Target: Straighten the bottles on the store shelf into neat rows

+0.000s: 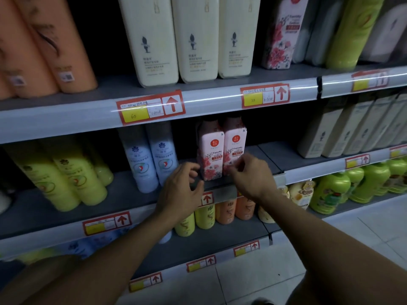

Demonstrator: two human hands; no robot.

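Note:
Two pink floral Camellia bottles stand upright side by side on the middle shelf [123,194]: the left pink bottle [209,150] and the right pink bottle [234,146]. My left hand [180,190] hovers at the lower left of the left bottle, fingers loosely curled, with a small gap to it. My right hand [248,175] has its curled fingers and thumb on the lower front of the right bottle. Its base is hidden behind that hand.
Two pale blue bottles [152,157] stand just left of the pink pair, with yellow-green bottles [66,177] further left. Beige cartons [343,130] stand at the right. Cream bottles [191,38] fill the shelf above. Orange and yellow bottles [224,212] sit on the shelf below.

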